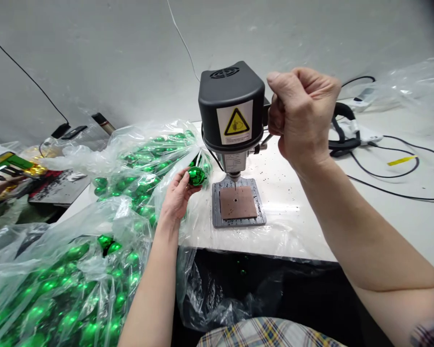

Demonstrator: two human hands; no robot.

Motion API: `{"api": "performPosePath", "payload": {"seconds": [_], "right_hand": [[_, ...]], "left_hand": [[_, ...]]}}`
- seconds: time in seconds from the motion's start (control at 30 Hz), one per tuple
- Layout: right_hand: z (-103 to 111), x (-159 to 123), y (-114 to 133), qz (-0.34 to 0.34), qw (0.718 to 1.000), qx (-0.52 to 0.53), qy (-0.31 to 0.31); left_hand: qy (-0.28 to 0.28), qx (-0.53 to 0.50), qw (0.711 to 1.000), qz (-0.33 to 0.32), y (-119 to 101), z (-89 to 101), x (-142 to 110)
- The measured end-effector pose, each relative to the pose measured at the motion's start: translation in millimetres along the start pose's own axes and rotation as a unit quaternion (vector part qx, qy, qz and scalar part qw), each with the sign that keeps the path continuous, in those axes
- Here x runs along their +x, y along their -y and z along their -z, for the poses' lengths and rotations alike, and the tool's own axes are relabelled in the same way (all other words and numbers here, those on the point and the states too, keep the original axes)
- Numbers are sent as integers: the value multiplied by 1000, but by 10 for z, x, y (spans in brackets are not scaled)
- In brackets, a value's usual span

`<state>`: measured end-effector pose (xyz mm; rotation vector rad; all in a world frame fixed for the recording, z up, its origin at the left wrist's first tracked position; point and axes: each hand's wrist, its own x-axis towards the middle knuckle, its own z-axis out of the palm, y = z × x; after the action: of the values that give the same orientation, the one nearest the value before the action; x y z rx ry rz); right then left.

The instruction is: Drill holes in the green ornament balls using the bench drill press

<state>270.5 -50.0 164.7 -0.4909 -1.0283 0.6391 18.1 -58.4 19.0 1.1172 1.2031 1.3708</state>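
Note:
A small bench drill press with a black housing and a yellow warning label stands on the white table. My right hand is closed round its feed lever at the right side of the housing; the fingers mostly hide the grip. Between the thumb and fingers of my left hand is a shiny green Christmas bauble, held left of the drill bit. Below the bit, a brown square plate with a hole near its middle lies on the grey drill base. The bit sits above that hole.
Clear plastic bags of green baubles lie on the left, with another bag nearer me. A black headband-like device, cables and a yellow strip are on the right. Dark shavings dot the table. Another person's hand shows at far left.

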Motion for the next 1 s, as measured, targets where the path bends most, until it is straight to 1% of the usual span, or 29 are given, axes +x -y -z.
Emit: {"api": "performPosePath", "payload": {"seconds": [0.07, 0.1, 0.17, 0.27, 0.37, 0.5, 0.67, 0.77, 0.9, 1.0], "right_hand": [[0, -4, 1, 1, 1000, 0, 4], [1, -5, 2, 0, 1000, -4, 6], [4, -5, 5, -1, 1000, -18, 6], [16, 6, -2, -8, 999, -52, 9], [34, 23, -22, -11, 997, -80, 18], [53, 39, -48, -13, 994, -107, 23], [77, 48, -71, -23, 991, -130, 28], [82, 47, -75, -17, 990, -136, 33], [63, 32, -52, -5, 991, -128, 25], [51, 10, -24, 5, 994, -105, 26]], "left_hand": [[15, -82, 995, 58, 13, -95, -100], [19, -97, 992, 77, 42, -143, -140], [23, -97, 991, 87, 139, -243, -205], [24, -60, 997, 50, 338, -404, -281], [25, -1, 1000, 14, 524, -549, -319], [36, 65, 997, 3, 684, -650, -302], [64, 113, 991, -13, 723, -677, -317], [79, 158, 983, -38, 711, -706, -363], [68, 211, 969, -106, 753, -770, -401], [72, 203, 970, -115, 826, -802, -405]]}}
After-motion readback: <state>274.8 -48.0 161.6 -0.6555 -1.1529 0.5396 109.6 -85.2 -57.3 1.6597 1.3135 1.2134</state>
